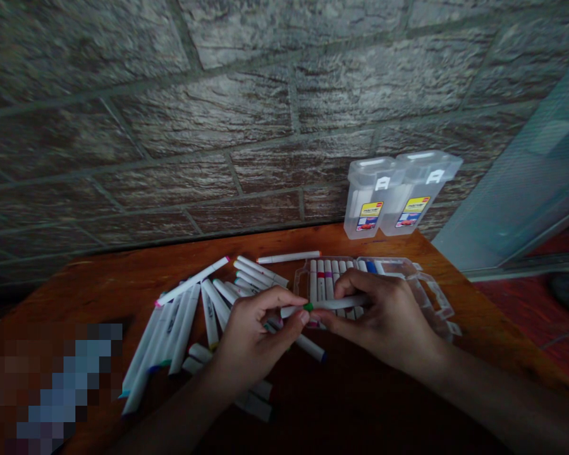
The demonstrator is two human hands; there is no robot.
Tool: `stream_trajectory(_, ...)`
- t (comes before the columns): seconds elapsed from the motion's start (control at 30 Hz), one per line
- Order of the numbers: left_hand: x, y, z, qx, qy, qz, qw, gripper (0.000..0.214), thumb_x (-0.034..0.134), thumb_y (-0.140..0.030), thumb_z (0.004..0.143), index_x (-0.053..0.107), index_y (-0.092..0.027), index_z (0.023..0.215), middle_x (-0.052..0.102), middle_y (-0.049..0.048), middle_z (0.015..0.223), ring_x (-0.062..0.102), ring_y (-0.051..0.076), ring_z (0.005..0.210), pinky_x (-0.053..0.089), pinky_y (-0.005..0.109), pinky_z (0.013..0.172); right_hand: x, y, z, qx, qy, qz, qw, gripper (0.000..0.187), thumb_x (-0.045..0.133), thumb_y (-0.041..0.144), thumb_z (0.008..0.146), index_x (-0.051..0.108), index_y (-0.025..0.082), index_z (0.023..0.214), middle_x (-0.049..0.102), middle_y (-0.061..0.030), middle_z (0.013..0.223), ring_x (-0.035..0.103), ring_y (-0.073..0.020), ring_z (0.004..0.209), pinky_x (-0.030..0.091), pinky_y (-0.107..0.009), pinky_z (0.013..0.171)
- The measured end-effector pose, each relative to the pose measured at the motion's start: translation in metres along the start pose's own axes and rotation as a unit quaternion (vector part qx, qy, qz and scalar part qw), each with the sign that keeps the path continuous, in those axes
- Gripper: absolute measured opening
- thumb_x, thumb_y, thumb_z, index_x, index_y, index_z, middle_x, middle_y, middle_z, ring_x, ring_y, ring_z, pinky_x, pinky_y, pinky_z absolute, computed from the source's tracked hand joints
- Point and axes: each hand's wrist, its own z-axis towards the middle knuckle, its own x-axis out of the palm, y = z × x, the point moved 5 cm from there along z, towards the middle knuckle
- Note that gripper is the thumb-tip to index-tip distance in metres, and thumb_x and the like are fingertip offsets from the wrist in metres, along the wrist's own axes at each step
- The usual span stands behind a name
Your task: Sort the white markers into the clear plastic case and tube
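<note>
A white marker (334, 304) with a green band lies level between my two hands, above the table. My left hand (260, 335) pinches its left end between thumb and fingers, close to the green band. Around the marker's right part, the thumb and fingers of my right hand (384, 309) are closed. Behind my right hand lies an open clear plastic case (412, 268) with a row of white markers (321, 278) in it, some with red, purple or blue bands. Loose white markers (177, 322) are heaped beside and behind my left hand.
Two clear marker cases (365, 202) with yellow labels stand upright against the stone wall (246, 95) at the back right. One marker (289, 257) lies apart near the wooden table's (123, 265) back edge. A pixelated patch hides the lower left corner.
</note>
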Motion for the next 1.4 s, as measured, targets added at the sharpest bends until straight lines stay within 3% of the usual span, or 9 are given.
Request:
stream_trajectory(0.17,0.0,0.0,0.001,-0.011,0.003,-0.006,1.0,0.006,0.072,-0.023,0.092,0.076,-0.022,0.097,0.076,0.0017,0.086,0.072,0.017,0.079,0.056,0.024,0.07,0.001,-0.002,0.0,0.009,-0.001,0.02,1.0,0.033,0.083,0.043,0.083,0.061,0.02,0.074,0.059,0.0024,0.062,0.047,-0.0105,0.049,0.032,-0.025,0.044)
stream_trajectory(0.37,-0.008,-0.001,0.004,-0.046,-0.024,-0.03,0.998,0.01,0.073,-0.029,0.092,0.075,-0.02,0.097,0.072,0.0014,0.077,0.066,0.015,0.067,0.051,0.024,0.06,0.004,-0.004,0.002,0.056,0.017,0.145,0.988,0.019,0.08,0.034,0.087,0.069,0.02,0.079,0.07,-0.0005,0.072,0.063,-0.0144,0.063,0.048,-0.024,0.057)
stream_trajectory(0.53,-0.012,-0.001,0.009,-0.083,-0.028,-0.1,0.991,0.018,0.074,-0.034,0.09,0.073,-0.016,0.096,0.069,0.0014,0.071,0.062,0.014,0.06,0.048,0.025,0.058,0.004,-0.007,0.008,0.096,-0.003,0.228,0.969,0.017,0.086,0.032,0.08,0.075,0.02,0.084,0.074,-0.0023,0.077,0.067,-0.017,0.068,0.054,-0.025,0.062)
stream_trajectory(0.77,-0.017,0.004,0.012,-0.083,-0.052,-0.17,0.98,0.017,0.073,-0.032,0.091,0.074,-0.017,0.098,0.068,0.0017,0.072,0.059,0.015,0.062,0.047,0.027,0.063,0.001,-0.008,0.013,0.111,-0.016,0.314,0.943,0.014,0.088,0.028,0.076,0.078,0.022,0.083,0.076,-0.0017,0.077,0.065,-0.0149,0.064,0.053,-0.025,0.06)
stream_trajectory(1.0,-0.019,0.004,0.014,-0.082,-0.073,-0.212,0.971,0.016,0.073,-0.033,0.09,0.076,-0.018,0.096,0.065,0.0013,0.073,0.056,0.014,0.061,0.045,0.027,0.061,-0.001,-0.006,0.011,0.126,0.006,0.33,0.936,0.007,0.082,0.028,0.083,0.082,0.023,0.088,0.066,0.0026,0.06,0.05,-0.0094,0.047,0.035,-0.022,0.042)
stream_trajectory(1.17,-0.02,0.005,0.015,-0.084,-0.077,-0.231,0.966,0.014,0.072,-0.03,0.091,0.076,-0.018,0.095,0.062,0.0006,0.07,0.055,0.014,0.062,0.044,0.025,0.062,0.003,-0.008,0.009,0.161,0.034,0.35,0.922,0.019,0.082,0.039,0.084,0.084,0.022,0.094,0.07,-0.0004,0.063,0.055,-0.0108,0.048,0.043,-0.024,0.046)
stream_trajectory(1.4,-0.022,0.007,0.015,-0.083,-0.085,-0.254,0.96,0.012,0.072,-0.028,0.09,0.076,-0.018,0.094,0.062,0.0006,0.07,0.053,0.013,0.062,0.043,0.026,0.062,0.002,-0.003,0.01,0.142,0.038,0.376,0.915,0.021,0.08,0.042,0.086,0.085,0.028,0.101,0.081,-0.0049,0.086,0.064,-0.0141,0.057,0.055,-0.027,0.054)
